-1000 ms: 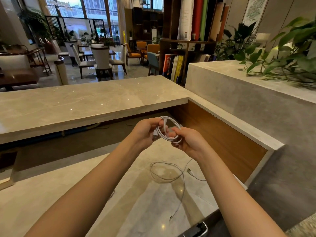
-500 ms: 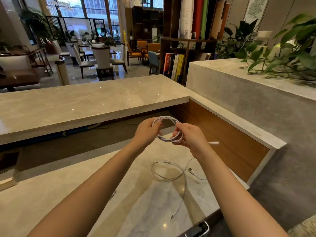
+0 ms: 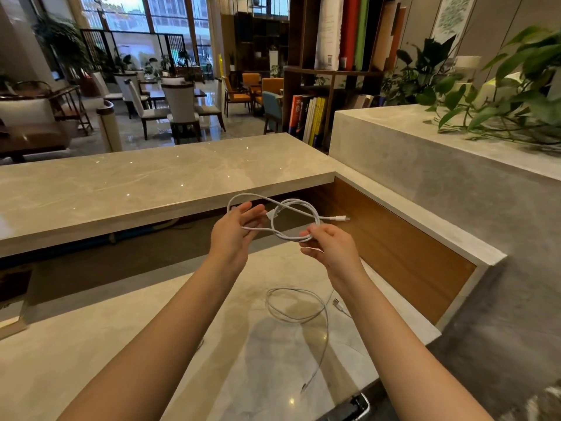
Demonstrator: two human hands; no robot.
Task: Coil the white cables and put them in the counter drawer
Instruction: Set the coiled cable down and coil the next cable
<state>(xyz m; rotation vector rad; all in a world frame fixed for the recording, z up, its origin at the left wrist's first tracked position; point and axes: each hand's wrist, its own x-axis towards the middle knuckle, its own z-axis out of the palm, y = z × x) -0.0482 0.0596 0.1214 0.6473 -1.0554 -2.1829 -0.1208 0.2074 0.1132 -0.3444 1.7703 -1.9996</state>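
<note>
A white cable (image 3: 291, 218) hangs in loose loops in the air between my hands, above the lower counter. My right hand (image 3: 329, 249) pinches the bottom of the loops. My left hand (image 3: 236, 229) has its fingers spread and nearly straight, with a strand running across them and a loop over the fingertips. One plug end (image 3: 341, 218) sticks out to the right. A second white cable (image 3: 299, 308) lies uncoiled on the lower counter (image 3: 121, 344) beneath my hands, its tail trailing toward the near edge. No drawer is visible.
A raised marble counter top (image 3: 136, 183) runs across in front of me. A wooden side panel (image 3: 394, 247) and a stone ledge (image 3: 455, 165) with leafy plants (image 3: 516, 95) close off the right. A dark device (image 3: 355, 408) lies at the near counter edge.
The tight coil between my hands has spread into wider, looser loops. My left hand has opened its fingers and the hands have moved apart. The plug end now points right.
</note>
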